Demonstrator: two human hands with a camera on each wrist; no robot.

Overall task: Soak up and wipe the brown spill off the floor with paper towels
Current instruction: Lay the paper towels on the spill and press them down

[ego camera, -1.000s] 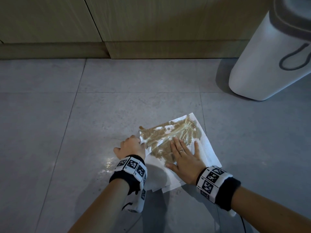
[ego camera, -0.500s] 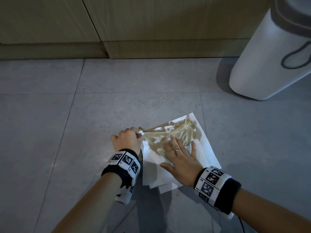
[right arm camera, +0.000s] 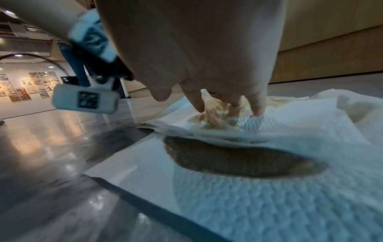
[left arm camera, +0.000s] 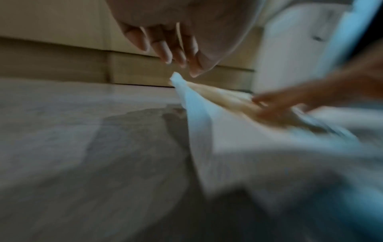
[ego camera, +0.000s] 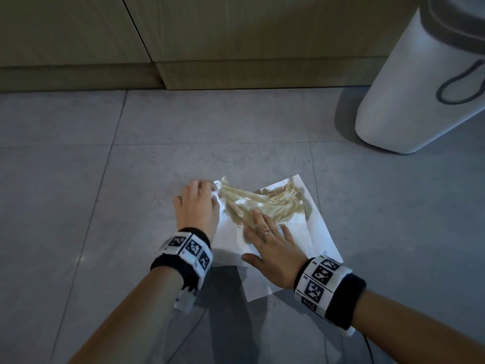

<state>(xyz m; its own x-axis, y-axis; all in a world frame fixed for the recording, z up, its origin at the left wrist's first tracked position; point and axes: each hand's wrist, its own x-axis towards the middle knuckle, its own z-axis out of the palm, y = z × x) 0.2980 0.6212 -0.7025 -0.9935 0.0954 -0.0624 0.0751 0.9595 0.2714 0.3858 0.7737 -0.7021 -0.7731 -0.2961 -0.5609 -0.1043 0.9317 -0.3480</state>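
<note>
A white paper towel (ego camera: 312,227) lies on the grey tile floor, soaked brown (ego camera: 262,203) across its far half. My left hand (ego camera: 213,190) is at its far left corner. It pinches the wet top layer, which is lifted and pulled into a taut, twisted strand. The blurred left wrist view shows that raised corner (left arm camera: 176,80) just under my curled fingertips (left arm camera: 192,72). My right hand (ego camera: 265,237) lies flat, fingers straight, pressing the towel's near middle. In the right wrist view its fingertips (right arm camera: 257,109) press into the wet folds above a dark brown patch (right arm camera: 238,162).
A white bin (ego camera: 420,88) stands on the floor at the far right. Wooden cabinet fronts and their kickboard (ego camera: 262,74) run along the back. Bare tile (ego camera: 78,193) stretches to the left and ahead of the towel. A thin cable (ego camera: 189,337) trails under my left forearm.
My left hand has moved forward along the towel's left edge, lifting the soaked corner and stretching the top layer. The right hand has stayed pressed flat on the towel.
</note>
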